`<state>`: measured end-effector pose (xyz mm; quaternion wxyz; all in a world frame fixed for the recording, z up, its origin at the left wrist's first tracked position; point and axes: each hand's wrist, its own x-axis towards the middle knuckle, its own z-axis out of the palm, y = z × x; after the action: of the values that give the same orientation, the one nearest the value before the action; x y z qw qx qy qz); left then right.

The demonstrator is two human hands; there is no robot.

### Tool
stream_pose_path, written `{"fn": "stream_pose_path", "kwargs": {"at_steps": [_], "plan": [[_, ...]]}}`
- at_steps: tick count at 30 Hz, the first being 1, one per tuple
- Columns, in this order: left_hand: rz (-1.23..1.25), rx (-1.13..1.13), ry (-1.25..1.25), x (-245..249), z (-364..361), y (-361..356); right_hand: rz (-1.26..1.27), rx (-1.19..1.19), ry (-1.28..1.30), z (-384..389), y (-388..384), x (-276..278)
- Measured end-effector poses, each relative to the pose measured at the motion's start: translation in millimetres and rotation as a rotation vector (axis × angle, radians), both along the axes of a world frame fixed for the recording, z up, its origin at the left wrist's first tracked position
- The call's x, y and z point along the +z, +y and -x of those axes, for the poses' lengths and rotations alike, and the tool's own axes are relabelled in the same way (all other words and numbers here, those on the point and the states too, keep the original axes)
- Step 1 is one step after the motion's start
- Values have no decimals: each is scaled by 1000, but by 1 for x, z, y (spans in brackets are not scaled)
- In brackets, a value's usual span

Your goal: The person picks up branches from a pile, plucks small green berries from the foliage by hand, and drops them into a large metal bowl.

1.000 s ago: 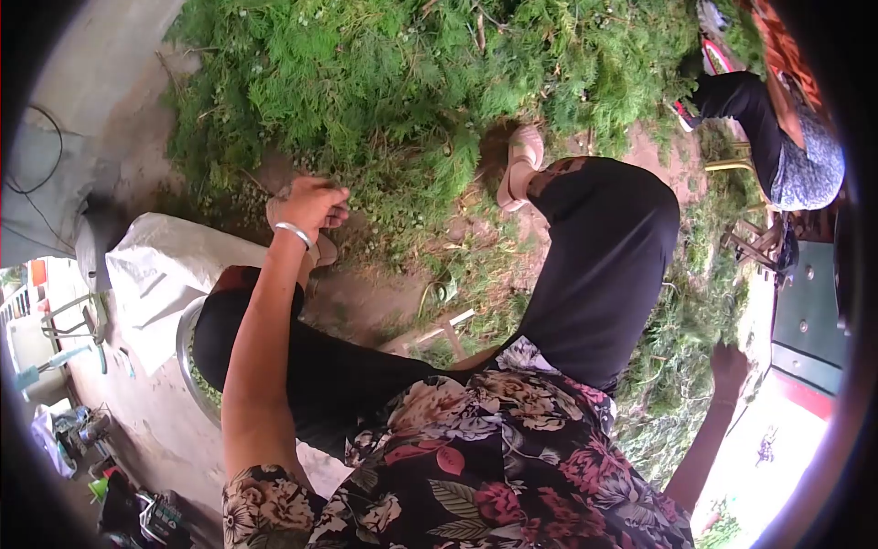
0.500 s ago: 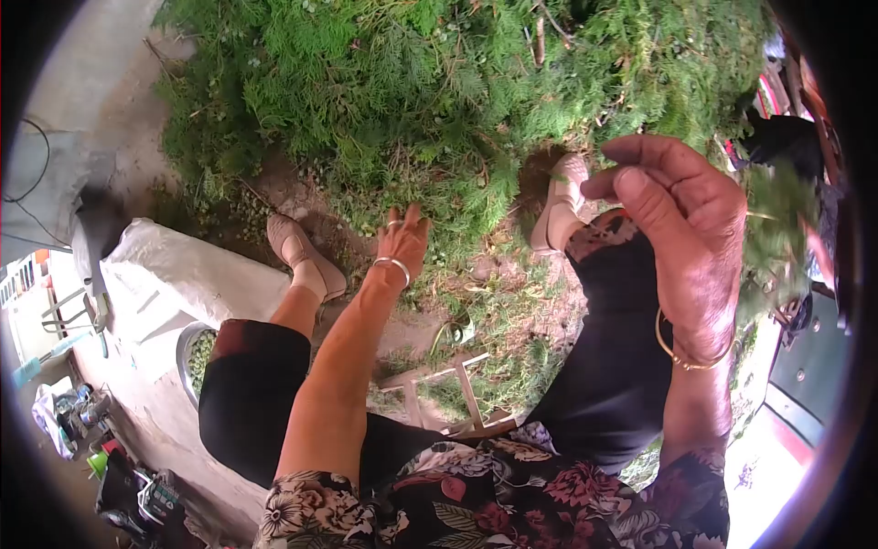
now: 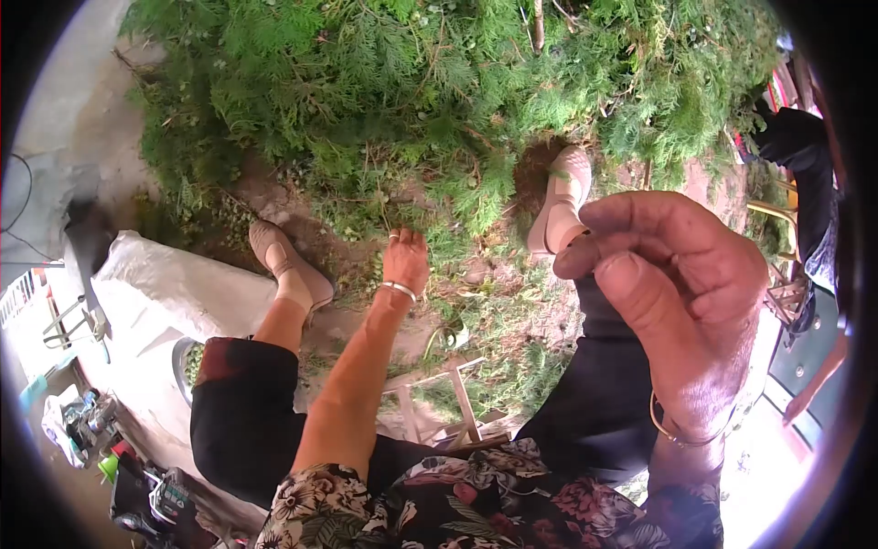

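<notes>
My left hand (image 3: pixel 405 263), with a ring and a silver bracelet, reaches down to the littered ground below the pile of green conifer branches (image 3: pixel 366 101). Its fingers are curled in at the edge of the greenery, and what they hold is hidden. Nearer the camera, on the right, my right hand (image 3: pixel 681 293) is raised above my knee. Its fingers bend toward the thumb in a loose pinch, with nothing visible between them. Loose sprigs (image 3: pixel 512 366) lie on the soil between my feet.
A white sack (image 3: pixel 183 288) lies left of my left shoe (image 3: pixel 291 261), beside a round container (image 3: pixel 190 366). A small wooden frame (image 3: pixel 465 403) sits near my lap. At the right edge are another person's arm (image 3: pixel 823 375) and a yellow-legged seat (image 3: pixel 777 215).
My left hand's fingers have curled in from a spread position. My right hand has moved lower and closer to the camera. The blurred greenery beside it is gone, and another person's arm has appeared at the right.
</notes>
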<state>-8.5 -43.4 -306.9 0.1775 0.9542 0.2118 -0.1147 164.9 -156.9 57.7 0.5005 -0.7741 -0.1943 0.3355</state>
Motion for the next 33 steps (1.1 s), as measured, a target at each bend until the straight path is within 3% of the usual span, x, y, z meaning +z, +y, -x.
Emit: {"fn": "stream_pose_path", "kwargs": {"at_steps": [2,6,8,10,12,15,16,18,19,21,23,25,27,30,33], "plan": [[37,162,-91,16,7,-9,-1,7,6,2,0,2],[30,159,-200,16,10,-10,-14,5,18,6,5,4],[107,223,-140,18,2,-19,-2,33,8,6,6,4],[159,252,-337,15,-20,-39,14,64,5,6,8,1],[351,317,-401,78,-61,-45,19,75,-29,7,9,-3],[525,359,-547,96,-87,-44,154,129,-73,9,11,-3],[524,366,-547,82,-85,-47,154,136,-71,10,11,-6],[538,228,-415,44,-76,-53,94,237,-276,11,7,-13],[421,106,-274,60,-66,-43,93,244,-274,12,7,-13],[333,236,-419,53,-39,-27,111,260,-270,15,6,-9],[282,558,-489,20,-10,6,117,263,-279,19,7,-8],[108,751,-310,29,-7,53,121,270,-304,21,9,-11],[-45,804,-187,11,-7,103,135,229,-296,26,13,-12],[61,867,-59,-6,-13,173,145,164,-308,30,17,-19],[142,671,165,-62,-18,210,127,313,-445,25,17,-22]]}}
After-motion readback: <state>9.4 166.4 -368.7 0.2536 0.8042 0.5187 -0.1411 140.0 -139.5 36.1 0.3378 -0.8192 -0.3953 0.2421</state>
